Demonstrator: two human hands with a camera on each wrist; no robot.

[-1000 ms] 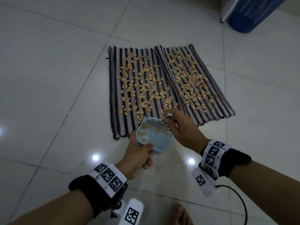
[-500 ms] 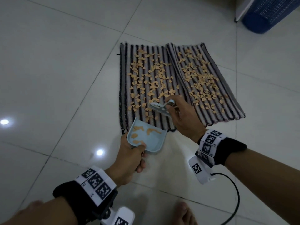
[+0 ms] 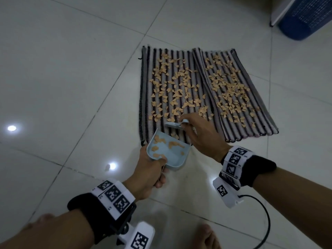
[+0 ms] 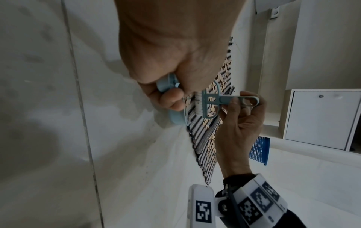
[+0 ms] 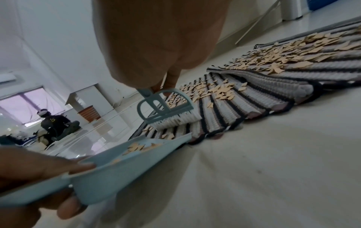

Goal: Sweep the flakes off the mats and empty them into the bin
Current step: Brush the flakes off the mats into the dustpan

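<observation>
Two striped mats, the left mat (image 3: 145,97) and the right mat (image 3: 260,112), lie side by side on the floor, strewn with tan flakes (image 3: 176,90). My left hand (image 3: 149,169) grips the handle of a light blue dustpan (image 3: 172,159), its lip resting at the left mat's near edge (image 5: 170,138); it holds several flakes. My right hand (image 3: 199,133) pinches the handle of a small light blue brush (image 3: 173,124), bristles down on the left mat just beyond the pan (image 5: 175,120). In the left wrist view the brush (image 4: 215,104) shows above the mat. A blue mesh bin (image 3: 309,17) stands far right.
White tiled floor (image 3: 71,87) surrounds the mats. White cabinets (image 4: 320,117) stand behind the bin (image 4: 259,151). A person (image 5: 52,123) sits far off on the floor in the right wrist view. My bare feet (image 3: 208,238) are at the bottom edge, with a cable (image 3: 265,220) by the right wrist.
The brush has moved out of the dustpan and away onto the left mat, behind a few flakes. The dustpan has settled lower at the mat's near edge.
</observation>
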